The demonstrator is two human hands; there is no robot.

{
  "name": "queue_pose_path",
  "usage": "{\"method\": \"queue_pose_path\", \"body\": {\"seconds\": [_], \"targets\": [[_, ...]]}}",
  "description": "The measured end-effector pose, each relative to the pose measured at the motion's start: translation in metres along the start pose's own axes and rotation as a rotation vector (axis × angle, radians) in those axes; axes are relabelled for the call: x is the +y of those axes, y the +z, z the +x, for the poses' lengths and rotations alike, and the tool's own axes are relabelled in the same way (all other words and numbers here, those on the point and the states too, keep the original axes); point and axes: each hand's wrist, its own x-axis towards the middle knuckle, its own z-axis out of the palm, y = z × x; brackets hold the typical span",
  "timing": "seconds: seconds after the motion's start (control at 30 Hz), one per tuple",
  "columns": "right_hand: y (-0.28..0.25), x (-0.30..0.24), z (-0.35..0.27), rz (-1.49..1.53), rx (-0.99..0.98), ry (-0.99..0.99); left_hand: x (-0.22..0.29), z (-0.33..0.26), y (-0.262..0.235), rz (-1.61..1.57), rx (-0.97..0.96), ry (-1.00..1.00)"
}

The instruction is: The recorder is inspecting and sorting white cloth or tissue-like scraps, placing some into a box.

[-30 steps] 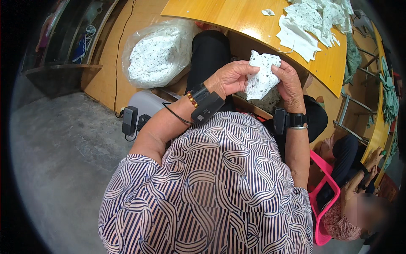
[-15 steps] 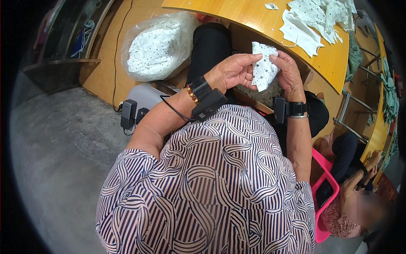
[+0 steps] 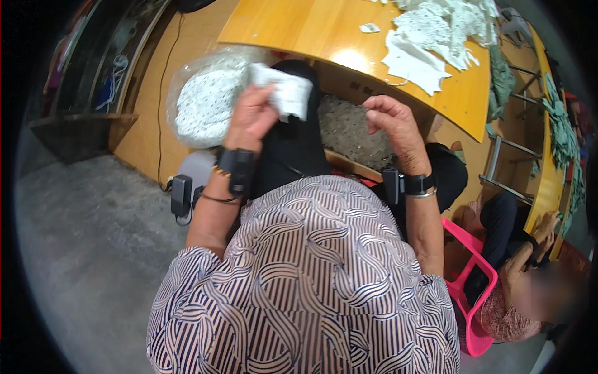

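Pinched in my left hand [image 3: 254, 114] is a small white cloth piece [image 3: 288, 92], blurred by motion, over my black-trousered left thigh. Its edge overlaps my view of a clear plastic bag [image 3: 177, 90] filled with white, dark-dotted cloth [image 3: 208, 103]. My right hand [image 3: 398, 128] hangs at the table's front edge with bent fingers apart and nothing visible between them. Below and between my hands stands an open box holding a grey, speckled mass [image 3: 352, 134]; I cannot tell what it is.
On the yellow wooden table [image 3: 299, 28] lie a heap of white dotted cloth [image 3: 430, 37] and a small scrap [image 3: 369, 28]. A pink chair [image 3: 483, 299] and a seated person [image 3: 507, 308] are at right, near green cloth [image 3: 564, 124]. A cable [image 3: 163, 124] runs down at left.
My left hand has carried the cloth piece left toward the plastic bag. My right hand has let go of it and moved slightly down, its fingers now apart.
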Motion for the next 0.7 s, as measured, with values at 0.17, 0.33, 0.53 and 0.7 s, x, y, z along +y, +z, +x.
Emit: {"method": "queue_pose_path", "body": {"seconds": [0.17,0.33,0.53,0.7], "targets": [[0.005,-0.034,-0.017,-0.294,0.202,-0.233,0.070,-0.003,-0.080,-0.050,0.405,0.208],[-0.017,-0.056,0.000,-1.141,0.581,-0.461,0.051,-0.024,-0.138,-0.133,0.901,0.061],[-0.013,-0.048,0.014,-1.576,0.512,-0.620,0.034,-0.015,-0.071,-0.117,0.653,-0.032],[-0.013,-0.035,0.007,-1.606,0.486,-0.706,-0.010,0.000,0.019,-0.048,0.037,-0.258]]}}
